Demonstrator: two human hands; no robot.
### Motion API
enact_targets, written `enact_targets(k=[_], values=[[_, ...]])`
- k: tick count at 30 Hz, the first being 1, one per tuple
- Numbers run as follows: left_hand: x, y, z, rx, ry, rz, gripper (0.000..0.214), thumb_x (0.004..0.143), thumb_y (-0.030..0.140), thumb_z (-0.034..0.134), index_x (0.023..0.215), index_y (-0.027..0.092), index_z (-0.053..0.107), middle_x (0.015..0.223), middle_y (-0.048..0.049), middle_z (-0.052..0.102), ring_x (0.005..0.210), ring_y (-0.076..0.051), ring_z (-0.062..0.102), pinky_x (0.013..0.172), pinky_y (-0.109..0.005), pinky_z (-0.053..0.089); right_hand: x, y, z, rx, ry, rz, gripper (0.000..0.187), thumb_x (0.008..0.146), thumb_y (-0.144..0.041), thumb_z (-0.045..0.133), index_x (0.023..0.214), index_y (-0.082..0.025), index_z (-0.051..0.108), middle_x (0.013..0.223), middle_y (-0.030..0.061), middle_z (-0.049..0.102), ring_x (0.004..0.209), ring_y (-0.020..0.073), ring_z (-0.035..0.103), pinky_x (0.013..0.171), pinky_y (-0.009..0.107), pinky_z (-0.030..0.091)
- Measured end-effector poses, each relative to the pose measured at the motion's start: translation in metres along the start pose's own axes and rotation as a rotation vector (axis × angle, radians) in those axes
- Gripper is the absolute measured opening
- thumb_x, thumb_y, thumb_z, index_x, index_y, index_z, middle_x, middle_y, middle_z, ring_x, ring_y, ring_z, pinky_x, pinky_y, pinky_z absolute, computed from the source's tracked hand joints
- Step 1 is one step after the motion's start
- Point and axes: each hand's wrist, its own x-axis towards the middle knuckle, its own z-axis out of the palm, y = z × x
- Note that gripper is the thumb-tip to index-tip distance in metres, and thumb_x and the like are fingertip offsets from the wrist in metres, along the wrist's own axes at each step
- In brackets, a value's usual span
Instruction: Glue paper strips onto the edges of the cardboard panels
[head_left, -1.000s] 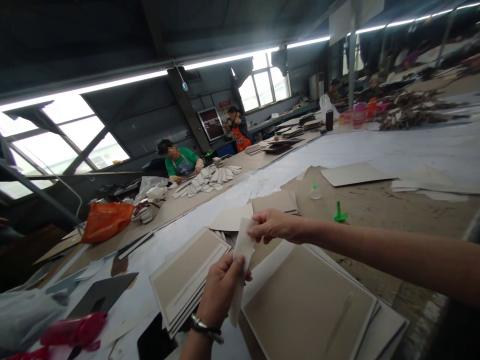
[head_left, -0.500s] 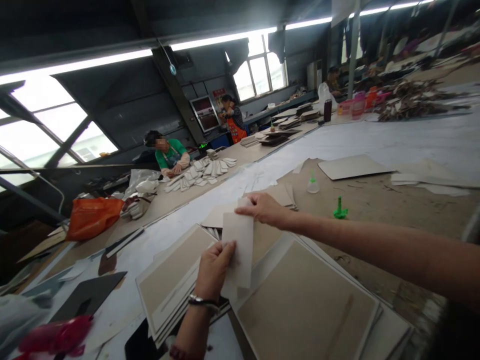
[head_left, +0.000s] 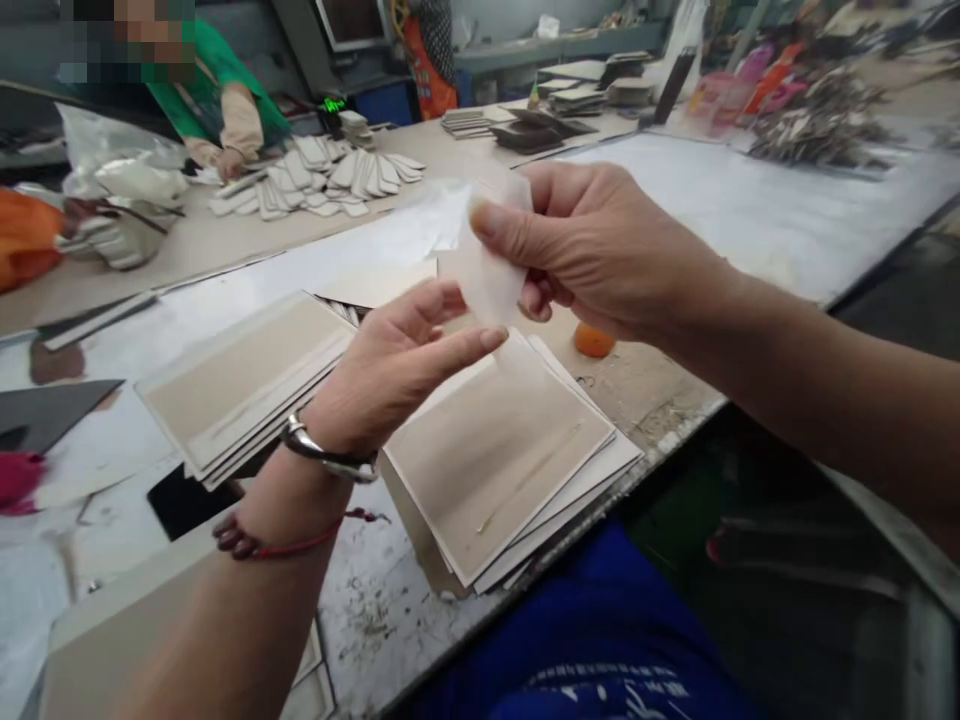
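Note:
My right hand point(head_left: 585, 240) pinches a thin, whitish, translucent sheet point(head_left: 491, 265) between thumb and fingers, raised above the table. My left hand point(head_left: 397, 360) is just below and left of the sheet. Its thumb is stretched out and apart from the fingers, whose tips reach close to the sheet's left edge; whether they touch it I cannot tell. Beneath the hands lies a stack of beige, white-edged panels point(head_left: 499, 460) near the table's front edge. To the left is a second stack of similar panels point(head_left: 247, 380), partly behind my left wrist.
Across the table a person in a green top point(head_left: 232, 100) handles a spread of small pale pieces point(head_left: 322, 175). An orange object point(head_left: 592, 340) sits behind my right hand. Dark flat pieces point(head_left: 56, 420) lie at left. Brownish scraps point(head_left: 817, 125) are heaped at far right.
My view has tipped down and closer. My left hand has let go of the sheet and its thumb has spread; my right hand still holds the sheet, now bent rather than flat.

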Motion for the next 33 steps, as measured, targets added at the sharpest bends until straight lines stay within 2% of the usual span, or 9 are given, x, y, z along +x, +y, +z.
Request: enact_targets(k=[3,4,8,11,13,16,23,27,33], values=[[-0.019,-0.008,0.003,-0.173,-0.233,-0.025,0.018,0.071,0.03,0.063,0.078,0.014,0.067,0.079,-0.003,0.066,0.077,-0.015,0.06,0.069,-0.025,0.045,-0.006,-0.004,0.002,0.039,0.04,0.028,0.027,0.089,-0.025,0.047,0.064,-0.015,0.043,0.048,-0.0103,0.041,0.036,-0.0012,0.042,0.039,0.007,0.032],[-0.025,-0.012,0.0,-0.183,-0.229,-0.07,0.018,0.071,0.031,0.063,0.076,0.015,0.067,0.076,-0.003,0.066,0.072,-0.014,0.059,0.065,-0.023,0.045,-0.007,-0.004,0.001,0.053,0.047,0.037,0.025,0.089,-0.025,0.047,0.066,-0.014,0.044,0.05,-0.0102,0.042,0.037,-0.0015,0.043,0.04,0.008,0.033],[-0.059,-0.03,-0.015,-0.121,-0.151,-0.259,0.02,0.072,0.037,0.063,0.074,0.017,0.064,0.07,-0.0017,0.064,0.064,-0.011,0.054,0.06,-0.021,0.041,-0.017,0.003,-0.006,0.118,0.068,0.055,0.023,0.088,-0.026,0.049,0.069,-0.014,0.046,0.055,-0.0074,0.047,0.04,0.0,0.046,0.041,0.01,0.038],[-0.092,-0.04,-0.023,-0.075,-0.068,-0.334,0.021,0.072,0.039,0.061,0.07,0.019,0.061,0.07,0.0009,0.061,0.069,-0.012,0.052,0.066,-0.021,0.039,-0.036,0.014,-0.012,0.086,0.002,0.183,0.022,0.086,-0.028,0.051,0.069,-0.015,0.047,0.055,-0.0046,0.049,0.043,0.0033,0.049,0.041,0.013,0.04],[-0.112,-0.046,-0.021,-0.058,-0.006,-0.399,0.023,0.072,0.042,0.06,0.068,0.019,0.059,0.068,0.0026,0.057,0.069,-0.011,0.049,0.066,-0.021,0.038,-0.052,0.024,-0.015,0.001,-0.068,0.269,0.022,0.084,-0.029,0.053,0.068,-0.015,0.048,0.054,-0.0033,0.051,0.044,0.0051,0.049,0.042,0.015,0.039],[-0.134,-0.053,-0.009,-0.035,0.066,-0.49,0.028,0.07,0.048,0.059,0.068,0.02,0.059,0.067,0.0025,0.055,0.068,-0.013,0.047,0.064,-0.022,0.037,-0.073,0.044,-0.018,-0.225,-0.138,0.301,0.025,0.079,-0.032,0.056,0.062,-0.016,0.049,0.053,-0.0037,0.048,0.047,0.0062,0.044,0.044,0.018,0.035],[-0.151,-0.064,0.019,0.149,0.221,-0.467,0.031,0.071,0.051,0.055,0.065,0.021,0.056,0.062,0.0034,0.051,0.064,-0.014,0.044,0.059,-0.022,0.033,-0.102,0.085,-0.019,-0.534,-0.196,0.294,0.027,0.079,-0.034,0.051,0.059,-0.017,0.047,0.056,-0.0044,0.042,0.055,0.0101,0.042,0.052,0.023,0.029],[-0.154,-0.076,0.022,0.172,0.255,-0.479,0.033,0.069,0.053,0.056,0.068,0.021,0.054,0.062,0.0031,0.053,0.064,-0.014,0.046,0.062,-0.024,0.034,-0.113,0.093,-0.021,-0.567,-0.219,0.311,0.023,0.081,-0.034,0.048,0.065,-0.017,0.051,0.06,-0.0029,0.048,0.059,0.0121,0.047,0.055,0.023,0.03],[-0.154,-0.083,0.021,0.256,0.249,-0.466,0.033,0.071,0.054,0.054,0.069,0.021,0.055,0.065,0.0026,0.055,0.067,-0.015,0.048,0.064,-0.024,0.035,-0.117,0.099,-0.022,-0.617,-0.152,0.332,0.022,0.078,-0.037,0.054,0.067,-0.018,0.053,0.063,-0.0015,0.053,0.061,0.0134,0.049,0.056,0.023,0.031]])
